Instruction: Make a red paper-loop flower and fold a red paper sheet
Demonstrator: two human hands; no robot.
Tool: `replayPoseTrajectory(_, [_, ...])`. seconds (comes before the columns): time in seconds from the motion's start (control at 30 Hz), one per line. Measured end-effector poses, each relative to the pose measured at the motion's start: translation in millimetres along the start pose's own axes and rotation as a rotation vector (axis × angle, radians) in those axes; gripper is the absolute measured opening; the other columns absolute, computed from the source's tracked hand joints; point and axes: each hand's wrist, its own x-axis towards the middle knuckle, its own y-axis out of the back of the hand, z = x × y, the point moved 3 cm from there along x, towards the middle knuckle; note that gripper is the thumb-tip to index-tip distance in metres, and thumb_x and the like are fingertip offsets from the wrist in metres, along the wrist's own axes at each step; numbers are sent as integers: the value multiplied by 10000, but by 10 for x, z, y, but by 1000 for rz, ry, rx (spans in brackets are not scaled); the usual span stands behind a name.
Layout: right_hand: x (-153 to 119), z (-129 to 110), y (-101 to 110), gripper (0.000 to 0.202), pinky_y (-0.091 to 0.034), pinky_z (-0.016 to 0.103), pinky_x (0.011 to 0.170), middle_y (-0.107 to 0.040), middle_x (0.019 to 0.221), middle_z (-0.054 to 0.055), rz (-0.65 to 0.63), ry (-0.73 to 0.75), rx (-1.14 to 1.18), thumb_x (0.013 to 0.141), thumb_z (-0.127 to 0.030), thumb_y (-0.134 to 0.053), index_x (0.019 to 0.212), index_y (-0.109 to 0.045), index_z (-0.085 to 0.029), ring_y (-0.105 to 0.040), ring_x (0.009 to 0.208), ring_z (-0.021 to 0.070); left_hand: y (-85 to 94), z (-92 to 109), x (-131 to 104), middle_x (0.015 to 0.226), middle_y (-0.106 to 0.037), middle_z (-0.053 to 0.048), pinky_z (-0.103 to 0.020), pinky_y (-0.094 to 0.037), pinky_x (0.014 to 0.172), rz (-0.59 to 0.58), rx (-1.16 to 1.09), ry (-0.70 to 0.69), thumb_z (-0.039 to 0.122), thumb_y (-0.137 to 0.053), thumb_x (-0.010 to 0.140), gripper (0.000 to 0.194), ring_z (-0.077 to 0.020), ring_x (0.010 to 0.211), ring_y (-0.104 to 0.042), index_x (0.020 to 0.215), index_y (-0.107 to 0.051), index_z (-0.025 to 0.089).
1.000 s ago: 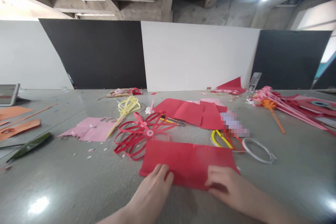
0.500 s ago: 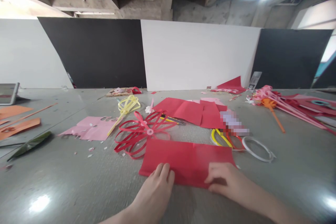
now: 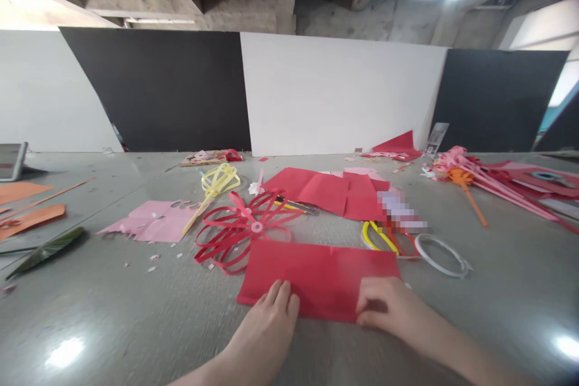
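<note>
A folded sheet of red paper (image 3: 323, 271) lies flat on the grey table in front of me. My left hand (image 3: 271, 319) rests on its near edge, left of the middle, with the fingers together and pressed on the paper. At the near right part of the sheet, my right hand (image 3: 389, 307) has its thumb and fingers curled in a pinch on the edge. Just beyond the sheet to the left is a looped red paper-strip flower (image 3: 257, 227).
Further back lie red sheets (image 3: 321, 190), yellow-handled scissors (image 3: 380, 238), a white coil (image 3: 443, 256) and a cutter (image 3: 296, 205). Cut pink paper (image 3: 156, 221) and a yellow strip flower (image 3: 219, 181) are left; an orange flower (image 3: 461, 178) is right.
The whole view has shifted slightly, so things appear a little further left. Both hands keep nearly the same places on the red sheet.
</note>
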Motion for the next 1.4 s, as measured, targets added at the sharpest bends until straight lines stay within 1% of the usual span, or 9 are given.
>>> replayPoseTrajectory(0.2, [-34,-32,-19,120,-379,206,587,-569,691,-24,12,118,-108,783,-158,-607,668,-629,-180,-550,646,102,-41,6,-22,1176,-509,-206,-424,-470,841,-16,51,25,-51,-416,670,442,-322,1115,-466,1082,-523,66])
replayPoseTrajectory(0.33, [-89,-98,-45,155,-375,240,597,-547,729,-2,35,206,-309,838,-182,-537,709,-624,-180,-534,685,132,-73,-2,-32,985,-568,-126,-416,-487,792,4,50,15,-44,-429,621,404,-290,971,-525,965,-566,117])
replayPoseTrajectory(0.4, [-98,-120,-49,177,-378,243,602,-545,733,1,39,205,-312,847,-175,-519,699,-616,-177,-534,689,134,-66,-13,-31,955,-558,-117,-405,-483,790,15,41,14,-42,-431,605,400,-289,957,-516,942,-569,124])
replayPoseTrajectory(0.6, [-27,-50,-22,124,-395,208,596,-581,701,-23,58,-15,-19,752,-138,-615,638,-627,-184,-562,647,108,23,-71,-48,932,-545,-91,-370,-488,724,-1,-60,67,-11,-465,635,290,-262,895,-520,850,-564,157])
replayPoseTrajectory(0.77, [1,31,-27,77,-403,209,603,-622,687,-27,62,-137,67,684,-125,-658,692,-659,-201,-579,656,123,144,-105,-53,832,-577,-69,-402,-482,712,-15,-67,106,47,-468,742,152,-228,760,-560,778,-571,152])
replayPoseTrajectory(0.93, [-42,-16,-36,127,-402,207,624,-621,719,-20,74,35,-92,775,-126,-588,698,-654,-204,-581,675,114,160,-58,-36,836,-600,-71,-373,-495,652,8,41,-9,39,-492,759,186,-237,754,-578,895,-574,136])
replayPoseTrajectory(1.1, [-111,-44,-124,196,-351,259,525,-575,703,7,157,379,-594,847,-113,-457,760,-615,-190,-525,615,154,77,7,-56,775,-593,-81,-310,-471,514,75,248,-164,0,-484,731,230,-222,660,-569,913,-584,100])
replayPoseTrajectory(1.2, [-135,-45,-180,187,-343,283,510,-573,703,23,221,520,-755,841,-93,-431,794,-595,-170,-509,612,176,19,20,-69,786,-589,-90,-305,-460,504,117,302,-183,18,-495,722,208,-219,654,-559,881,-600,101])
replayPoseTrajectory(1.4, [-128,-57,-203,126,-345,273,513,-545,747,13,240,462,-731,804,-86,-494,728,-540,-176,-499,650,168,21,24,-49,834,-581,-111,-324,-470,599,136,269,-157,30,-490,728,206,-235,751,-555,891,-605,79])
